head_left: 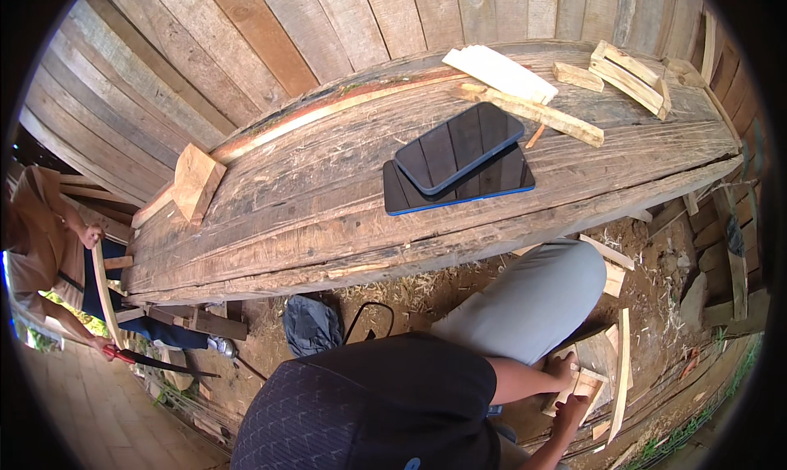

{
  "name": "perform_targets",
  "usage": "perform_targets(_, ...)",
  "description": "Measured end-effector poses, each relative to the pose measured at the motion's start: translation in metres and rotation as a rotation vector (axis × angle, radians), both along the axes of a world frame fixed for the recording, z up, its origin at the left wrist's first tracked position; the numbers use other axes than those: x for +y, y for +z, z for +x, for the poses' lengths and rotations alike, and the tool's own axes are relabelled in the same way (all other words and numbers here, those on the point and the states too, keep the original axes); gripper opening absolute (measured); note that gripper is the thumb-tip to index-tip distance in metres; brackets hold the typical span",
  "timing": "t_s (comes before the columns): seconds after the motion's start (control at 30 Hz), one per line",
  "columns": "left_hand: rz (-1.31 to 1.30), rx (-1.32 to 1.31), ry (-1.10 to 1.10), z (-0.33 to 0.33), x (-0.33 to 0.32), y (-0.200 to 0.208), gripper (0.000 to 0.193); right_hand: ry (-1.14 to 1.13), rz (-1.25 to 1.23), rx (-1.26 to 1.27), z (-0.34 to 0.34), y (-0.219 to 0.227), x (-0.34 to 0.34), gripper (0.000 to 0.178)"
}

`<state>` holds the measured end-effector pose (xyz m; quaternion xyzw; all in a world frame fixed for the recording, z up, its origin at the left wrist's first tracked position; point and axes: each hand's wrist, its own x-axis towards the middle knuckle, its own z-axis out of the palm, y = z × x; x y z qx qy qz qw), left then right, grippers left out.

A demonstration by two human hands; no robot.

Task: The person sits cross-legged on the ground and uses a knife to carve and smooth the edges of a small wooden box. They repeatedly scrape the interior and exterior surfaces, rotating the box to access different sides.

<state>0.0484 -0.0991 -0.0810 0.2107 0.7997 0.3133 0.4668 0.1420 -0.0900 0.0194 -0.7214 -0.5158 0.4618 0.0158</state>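
Note:
At the lower right, a small wooden frame with pale raised edges is between my two hands. My left hand reaches in from the black sleeve, its fingers closed on the frame's far side. Closer to the lower edge, my right hand grips the near side, fingers bent against the wood. Both hands are small in the picture, so finger details are hard to make out. Beneath the frame lies a wider wooden board. A long pale wood strip leans just right of it.
A thick wooden bench spans the view, bearing two stacked dark phones, a wood block and several offcuts. A black bag lies below. At left, another person holds a wood strip and a red-handled blade.

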Motion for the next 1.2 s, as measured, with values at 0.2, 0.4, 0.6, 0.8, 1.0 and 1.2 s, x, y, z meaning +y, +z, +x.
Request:
perform_targets(0.2,0.003,0.061,0.127,-0.005,-0.009,-0.027,0.055,0.33,-0.034,-0.045,0.02,-0.043,0.002,0.037)
perform_targets(0.4,0.195,0.127,0.001,-0.028,-0.015,0.02,0.036,0.026,-0.178,0.017,0.005,-0.025,-0.013,0.073)
perform_targets(0.6,0.047,-0.408,0.101,-0.019,-0.022,0.045,0.052,-0.179,-0.264,-0.022,0.001,-0.001,-0.026,0.072)
perform_targets(0.8,0.162,-0.039,-0.091,-0.033,-0.033,0.04,0.059,-0.239,-0.276,-0.052,-0.024,0.023,-0.03,0.063)
perform_targets(1.0,0.215,-0.155,-0.033,-0.043,-0.025,0.026,0.047,-0.305,-0.347,0.077,-0.024,0.011,-0.027,0.06)
perform_targets(1.2,0.251,-0.088,-0.089,-0.042,-0.024,0.014,0.049,-0.068,-0.222,-0.162,-0.02,0.012,-0.02,0.06)
